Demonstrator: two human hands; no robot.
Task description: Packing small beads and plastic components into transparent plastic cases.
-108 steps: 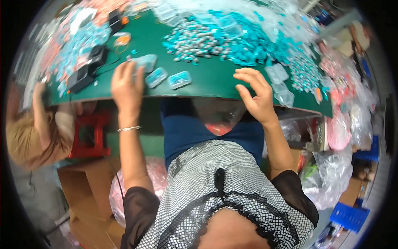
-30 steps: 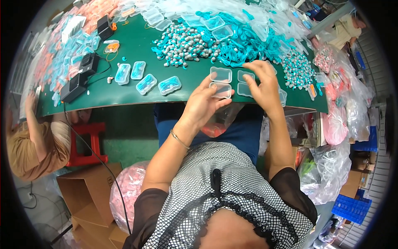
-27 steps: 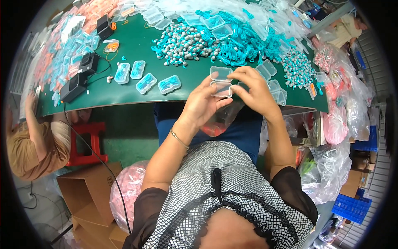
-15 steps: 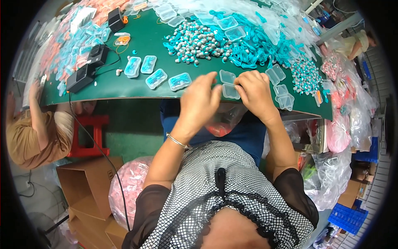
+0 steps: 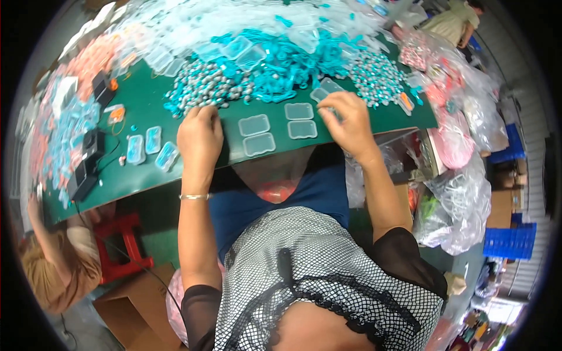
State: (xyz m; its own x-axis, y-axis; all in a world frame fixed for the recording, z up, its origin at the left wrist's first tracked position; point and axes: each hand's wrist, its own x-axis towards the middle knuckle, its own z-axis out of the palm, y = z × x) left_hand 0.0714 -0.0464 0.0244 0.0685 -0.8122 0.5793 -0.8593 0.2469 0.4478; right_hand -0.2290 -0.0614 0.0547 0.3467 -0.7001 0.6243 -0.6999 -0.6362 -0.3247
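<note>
My left hand (image 5: pixel 200 137) is at the near edge of a heap of small grey-and-teal plugs (image 5: pixel 202 83), fingers curled together; whatever they hold is hidden. My right hand (image 5: pixel 351 124) has bent fingers and its fingertips at the near edge of an open clear plastic case (image 5: pixel 328 86), seemingly gripping it. Between my hands lie two more open clear cases, a left one (image 5: pixel 256 125) and a right one (image 5: pixel 301 129), both unfolded flat. Left of my left hand are several closed cases with teal contents, among them a tilted case (image 5: pixel 167 156).
Behind the plugs spreads a tangle of teal cords (image 5: pixel 281 73). Smaller teal-and-grey pieces (image 5: pixel 377 76) are heaped at the right. Black boxes (image 5: pixel 82 182) with a cable stand at the left, near a co-worker (image 5: pixel 64 266). Plastic bags (image 5: pixel 456 137) crowd the right side.
My view has swung, so the table appears shifted left. My hands have spread apart; the left has reached the plug heap. One open case now lies beside the first, further left than before.
</note>
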